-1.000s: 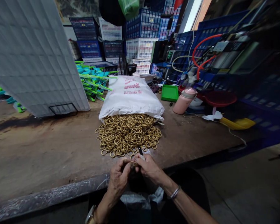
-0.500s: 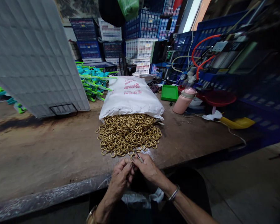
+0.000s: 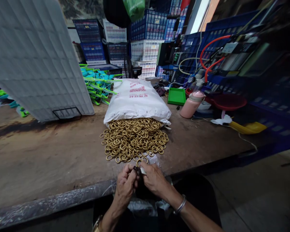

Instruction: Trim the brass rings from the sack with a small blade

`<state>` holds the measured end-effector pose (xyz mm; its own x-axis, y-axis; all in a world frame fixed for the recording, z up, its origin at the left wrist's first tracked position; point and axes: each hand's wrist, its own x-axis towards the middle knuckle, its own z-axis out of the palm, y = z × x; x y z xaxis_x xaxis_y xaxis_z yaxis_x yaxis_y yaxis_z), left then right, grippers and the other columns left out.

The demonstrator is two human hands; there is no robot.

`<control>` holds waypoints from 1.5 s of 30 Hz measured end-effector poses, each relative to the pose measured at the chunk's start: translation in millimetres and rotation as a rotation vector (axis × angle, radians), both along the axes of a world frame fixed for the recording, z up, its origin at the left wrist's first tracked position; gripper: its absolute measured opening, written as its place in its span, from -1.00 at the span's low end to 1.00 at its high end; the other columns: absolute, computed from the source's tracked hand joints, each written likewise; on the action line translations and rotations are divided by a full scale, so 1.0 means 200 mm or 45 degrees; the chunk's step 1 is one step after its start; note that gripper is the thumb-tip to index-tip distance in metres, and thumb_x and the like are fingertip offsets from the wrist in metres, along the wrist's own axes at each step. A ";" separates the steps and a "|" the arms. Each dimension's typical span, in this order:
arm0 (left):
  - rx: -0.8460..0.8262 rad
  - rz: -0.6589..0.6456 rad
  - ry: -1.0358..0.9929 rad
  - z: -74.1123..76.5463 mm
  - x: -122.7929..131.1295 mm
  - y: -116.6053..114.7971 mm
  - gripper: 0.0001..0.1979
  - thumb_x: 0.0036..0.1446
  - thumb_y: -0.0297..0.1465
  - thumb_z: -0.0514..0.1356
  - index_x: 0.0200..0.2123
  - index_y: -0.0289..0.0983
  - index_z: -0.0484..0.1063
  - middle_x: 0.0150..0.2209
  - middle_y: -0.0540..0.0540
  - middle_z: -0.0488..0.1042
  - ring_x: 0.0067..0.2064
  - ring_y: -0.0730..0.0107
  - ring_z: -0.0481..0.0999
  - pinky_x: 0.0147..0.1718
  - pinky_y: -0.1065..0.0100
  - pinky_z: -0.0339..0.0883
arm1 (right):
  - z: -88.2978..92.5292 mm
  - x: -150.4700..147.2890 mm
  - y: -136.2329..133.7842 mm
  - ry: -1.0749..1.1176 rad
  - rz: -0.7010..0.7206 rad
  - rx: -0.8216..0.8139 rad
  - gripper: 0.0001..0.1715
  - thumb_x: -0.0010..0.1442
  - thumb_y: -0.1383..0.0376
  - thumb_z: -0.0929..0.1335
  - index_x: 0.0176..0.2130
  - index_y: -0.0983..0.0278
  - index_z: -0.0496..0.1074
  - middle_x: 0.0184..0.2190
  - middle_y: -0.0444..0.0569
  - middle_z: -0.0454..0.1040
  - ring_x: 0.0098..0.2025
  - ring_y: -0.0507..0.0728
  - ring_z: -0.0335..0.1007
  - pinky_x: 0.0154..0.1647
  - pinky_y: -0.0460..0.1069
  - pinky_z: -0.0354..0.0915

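My left hand [image 3: 126, 182] is closed, its thumb and fingers pinching a small dark piece [image 3: 136, 168] whose kind I cannot make out. Beside it, almost touching, my right hand [image 3: 155, 181] is closed on a small pale, flat tool [image 3: 142, 170], mostly hidden by the fingers. A brass-coloured ring [image 3: 138, 163] shows just beyond the fingertips; I cannot tell whether it is held or lies on the table. Both hands are over the table's near edge. Directly in front spreads a pile of brass-coloured rings [image 3: 135, 137], spilling from the mouth of a white sack [image 3: 137, 103] with red print.
On the wooden table [image 3: 70, 154], a grey padded panel [image 3: 43, 64] stands at left, with green and turquoise plastic parts [image 3: 99, 85] behind. To the right are a green tray [image 3: 176, 96], a pink bottle [image 3: 191, 104] and a yellow scoop [image 3: 247, 127]. Stacked crates [image 3: 147, 50] rise behind.
The right hand's fingers have shifted on the tool, which now shows as a pale flat piece instead of a thin point. The dark piece between the hands has become visible.
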<state>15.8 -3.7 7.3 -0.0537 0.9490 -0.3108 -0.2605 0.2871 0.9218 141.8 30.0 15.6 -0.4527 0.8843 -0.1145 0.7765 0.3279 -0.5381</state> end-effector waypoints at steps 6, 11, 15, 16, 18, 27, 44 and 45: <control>-0.022 -0.060 -0.143 0.00 -0.03 -0.06 -0.70 -0.01 -0.16 0.16 -0.49 -0.27 0.23 -0.67 0.14 0.24 -0.73 0.71 0.07 -0.77 0.61 -0.09 | 0.00 0.03 0.04 -0.290 -0.118 0.035 -0.66 -0.03 0.51 0.17 -0.22 0.29 0.28 -0.40 -0.01 0.46 -0.38 0.08 0.34 -0.44 -0.08 -0.04; -0.054 -0.034 -0.445 0.02 -0.05 -0.08 -0.75 0.01 -0.22 0.17 -0.46 -0.28 0.24 -0.57 0.08 0.32 -0.67 0.66 0.18 -0.74 0.58 0.03 | -0.01 0.07 0.11 -0.312 -0.346 0.104 -0.73 0.05 0.49 0.18 -0.23 0.28 0.28 -0.39 -0.01 0.48 -0.38 0.07 0.36 -0.44 -0.08 -0.03; -0.080 0.011 -0.526 0.01 -0.05 -0.06 -0.75 0.03 -0.24 0.16 -0.46 -0.33 0.29 -0.47 -0.02 0.38 -0.59 0.62 0.25 -0.72 0.57 0.09 | -0.04 0.05 0.12 -0.271 -0.425 0.129 -0.83 0.14 0.30 0.22 -0.20 0.26 0.26 -0.37 -0.01 0.47 -0.37 0.08 0.37 -0.43 -0.09 -0.01; -0.081 0.014 -0.530 0.01 -0.05 -0.05 -0.76 0.03 -0.25 0.16 -0.46 -0.33 0.30 -0.47 -0.03 0.39 -0.59 0.61 0.26 -0.72 0.57 0.10 | -0.04 0.04 0.12 -0.270 -0.425 0.137 -0.81 0.14 0.28 0.23 -0.20 0.26 0.25 -0.35 -0.01 0.47 -0.35 0.09 0.38 -0.43 -0.08 0.00; -0.073 0.018 -0.545 0.01 -0.05 -0.04 -0.79 0.03 -0.28 0.16 -0.46 -0.32 0.30 -0.47 -0.04 0.40 -0.59 0.59 0.27 -0.73 0.56 0.10 | -0.04 0.03 0.12 -0.271 -0.421 0.149 -0.82 0.13 0.29 0.23 -0.20 0.26 0.25 -0.32 0.00 0.47 -0.33 0.10 0.38 -0.42 -0.08 0.00; -0.216 0.030 -0.840 0.01 -0.09 -0.02 -0.78 -0.12 -0.35 0.27 -0.40 -0.34 0.37 -0.47 -0.06 0.41 -0.50 0.52 0.37 -0.68 0.56 0.12 | -0.07 0.03 0.15 -0.234 -0.431 0.241 -0.87 0.08 0.39 0.21 -0.31 0.25 0.30 -0.36 -0.05 0.45 -0.35 0.07 0.35 -0.44 -0.08 -0.04; 0.429 0.003 0.338 -0.03 -0.07 0.01 -0.77 0.00 -0.37 0.15 -0.23 -0.27 0.44 -0.48 -0.01 0.43 -0.47 0.48 0.39 -0.44 0.46 0.29 | -0.07 0.01 0.09 0.813 -0.338 -0.328 -0.96 -0.07 0.35 0.23 -0.52 0.28 0.23 -0.61 -0.23 0.19 -0.51 -0.03 0.10 -0.47 -0.14 0.07; 0.495 -0.046 0.385 -0.03 -0.07 0.01 -0.78 0.01 -0.38 0.14 -0.24 -0.26 0.46 -0.40 -0.05 0.48 -0.37 0.41 0.43 -0.34 0.41 0.30 | -0.06 0.01 0.08 0.852 -0.348 -0.397 -0.96 -0.07 0.34 0.24 -0.51 0.29 0.24 -0.62 -0.24 0.18 -0.53 -0.04 0.09 -0.49 -0.15 0.06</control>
